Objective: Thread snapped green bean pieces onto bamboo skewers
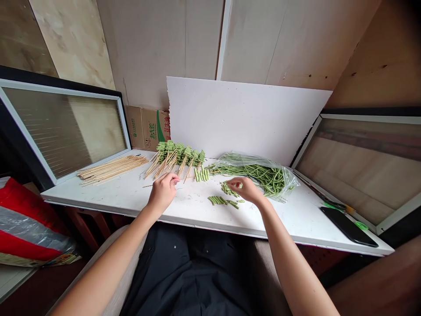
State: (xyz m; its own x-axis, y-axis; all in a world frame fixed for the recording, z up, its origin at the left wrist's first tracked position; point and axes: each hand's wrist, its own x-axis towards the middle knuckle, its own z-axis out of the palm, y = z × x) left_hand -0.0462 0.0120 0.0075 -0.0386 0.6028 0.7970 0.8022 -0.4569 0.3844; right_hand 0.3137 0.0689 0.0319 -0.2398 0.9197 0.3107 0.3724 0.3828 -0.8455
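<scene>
My left hand (164,191) is closed round a thin bamboo skewer. Cut green bean pieces (201,174) sit side by side on the skewer's far end, to the right of that hand. My right hand (246,189) is over a small pile of loose cut bean pieces (226,188), its fingers bent together in a pinch; whatever is between them is too small to make out. Nearer the table's front edge lies a short row of bean pieces (217,200), with a few more pieces beside it.
Behind my left hand are stacked filled bean skewers (179,151). Bare skewers (113,169) lie at the left. A clear plastic bag (289,177) of long green beans (263,175) is behind my right hand. A black phone (348,226) and scissors (335,204) lie at the right.
</scene>
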